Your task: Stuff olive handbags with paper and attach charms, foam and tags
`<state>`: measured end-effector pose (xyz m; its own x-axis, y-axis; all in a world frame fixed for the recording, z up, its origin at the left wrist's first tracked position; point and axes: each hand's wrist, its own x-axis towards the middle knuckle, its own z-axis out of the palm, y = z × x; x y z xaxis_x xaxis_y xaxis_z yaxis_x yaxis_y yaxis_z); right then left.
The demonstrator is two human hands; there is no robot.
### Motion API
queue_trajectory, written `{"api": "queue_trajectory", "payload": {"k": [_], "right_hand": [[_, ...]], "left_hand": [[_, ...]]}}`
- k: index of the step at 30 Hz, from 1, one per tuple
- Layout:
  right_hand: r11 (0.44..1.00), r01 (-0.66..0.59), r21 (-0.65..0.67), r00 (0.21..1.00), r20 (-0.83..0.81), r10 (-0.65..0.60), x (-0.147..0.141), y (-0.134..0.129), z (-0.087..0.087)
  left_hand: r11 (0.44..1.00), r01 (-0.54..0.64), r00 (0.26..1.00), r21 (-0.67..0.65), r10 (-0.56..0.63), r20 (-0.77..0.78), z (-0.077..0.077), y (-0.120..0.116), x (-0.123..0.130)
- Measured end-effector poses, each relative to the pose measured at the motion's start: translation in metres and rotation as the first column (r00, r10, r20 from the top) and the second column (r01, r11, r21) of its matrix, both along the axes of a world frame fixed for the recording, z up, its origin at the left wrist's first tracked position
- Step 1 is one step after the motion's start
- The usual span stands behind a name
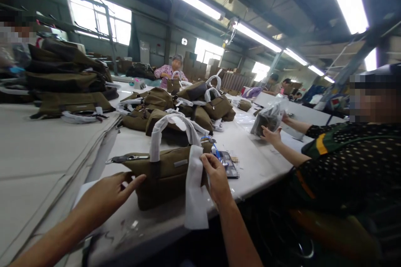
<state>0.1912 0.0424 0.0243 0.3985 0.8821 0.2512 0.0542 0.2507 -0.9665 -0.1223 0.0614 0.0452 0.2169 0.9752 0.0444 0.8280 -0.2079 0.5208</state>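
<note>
An olive-brown handbag (171, 179) stands upright on the white table in front of me, its zipped top facing up. White wrapping covers its raised handle (175, 121). My right hand (216, 175) pinches the upper edge of a strip of white wrapping sheet (196, 200), which hangs down over the bag's front right side. At the bag's left end is my left hand (112, 194), thumb stretched out and fingers apart; the fingers are partly behind the bag's corner, and whether they touch it I cannot tell.
Several similar bags (159, 100) lie heaped behind mine; another stack (62, 75) rises at left. A dark flat device (230, 164) lies right of the bag. At right a co-worker (351, 150) handles a bag in clear plastic (269, 117); another person (173, 69) works across the table.
</note>
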Motion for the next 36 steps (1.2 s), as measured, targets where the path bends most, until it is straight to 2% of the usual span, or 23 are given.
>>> {"api": "queue_trajectory", "payload": {"k": [2, 3, 5, 6, 7, 10, 12, 14, 15, 16, 18, 20, 22, 24, 28, 31, 33, 36], "right_hand": [[1.000, 0.021, -0.018, 1.000, -0.017, -0.021, -0.003, 0.002, -0.012], [0.999, 0.020, -0.030, 1.000, -0.023, -0.021, -0.004, 0.003, -0.018], [0.999, 0.014, -0.042, 1.000, -0.024, -0.015, -0.007, 0.004, -0.027], [0.999, 0.009, -0.046, 1.000, -0.024, -0.011, -0.007, 0.004, -0.029], [0.999, 0.007, -0.048, 1.000, -0.025, -0.008, -0.008, 0.003, -0.029], [0.999, 0.040, -0.006, 0.999, -0.033, -0.040, -0.007, -0.006, -0.023], [0.991, 0.120, 0.058, 0.992, -0.039, -0.118, -0.008, -0.017, -0.014], [0.979, 0.176, 0.103, 0.984, -0.058, -0.171, -0.012, -0.031, -0.002], [0.982, 0.158, 0.104, 0.986, -0.067, -0.151, -0.015, -0.037, 0.003], [0.991, 0.096, 0.090, 0.993, -0.075, -0.089, -0.019, -0.042, 0.009], [0.993, -0.111, 0.028, 0.990, -0.079, 0.113, -0.030, -0.046, 0.018], [0.954, -0.295, -0.059, 0.955, -0.060, 0.292, -0.041, -0.041, 0.023], [0.916, -0.371, -0.153, 0.928, -0.022, 0.372, -0.053, -0.029, 0.025], [0.894, -0.389, -0.223, 0.913, 0.036, 0.406, -0.064, -0.015, 0.026], [0.854, -0.460, -0.242, 0.848, 0.166, 0.503, -0.081, 0.005, 0.032], [0.850, -0.462, -0.252, 0.810, 0.271, 0.520, -0.086, 0.009, 0.039], [0.855, -0.441, -0.272, 0.799, 0.314, 0.512, -0.085, 0.009, 0.043], [0.836, -0.446, -0.320, 0.800, 0.276, 0.533, -0.082, 0.010, 0.046]], "left_hand": [[0.991, -0.011, 0.989, 0.133, 0.030, -0.146, 0.009, -0.014, 0.005], [0.968, -0.012, 0.990, 0.252, 0.048, -0.134, 0.014, -0.018, 0.009], [0.878, -0.024, 0.999, 0.477, 0.038, -0.019, 0.026, -0.020, 0.018], [0.847, -0.036, 0.999, 0.531, 0.024, 0.030, 0.031, -0.016, 0.023], [0.844, -0.031, 0.999, 0.535, 0.006, 0.050, 0.036, -0.011, 0.027], [0.924, 0.014, 1.000, 0.383, -0.010, -0.012, 0.045, 0.011, 0.033], [0.958, 0.048, 0.999, 0.282, -0.043, -0.024, 0.046, 0.025, 0.030], [0.979, 0.092, 0.994, 0.183, -0.103, 0.049, 0.043, 0.035, 0.025], [0.984, 0.124, 0.985, 0.125, -0.137, 0.103, 0.041, 0.039, 0.022], [0.985, 0.159, 0.973, 0.066, -0.168, 0.158, 0.039, 0.043, 0.020], [0.976, 0.214, 0.947, -0.039, -0.198, 0.253, 0.036, 0.048, 0.019], [0.962, 0.249, 0.928, -0.110, -0.204, 0.312, 0.035, 0.052, 0.021], [0.959, 0.251, 0.920, -0.130, -0.195, 0.341, 0.037, 0.054, 0.025], [0.964, 0.245, 0.923, -0.101, -0.200, 0.329, 0.042, 0.055, 0.027], [0.941, 0.337, 0.916, -0.015, -0.324, 0.238, 0.053, 0.052, 0.028], [0.918, 0.396, 0.903, -0.004, -0.388, 0.186, 0.057, 0.049, 0.027], [0.914, 0.403, 0.897, -0.048, -0.384, 0.217, 0.058, 0.048, 0.027], [0.897, 0.430, 0.861, -0.097, -0.375, 0.344, 0.058, 0.047, 0.029]]}}
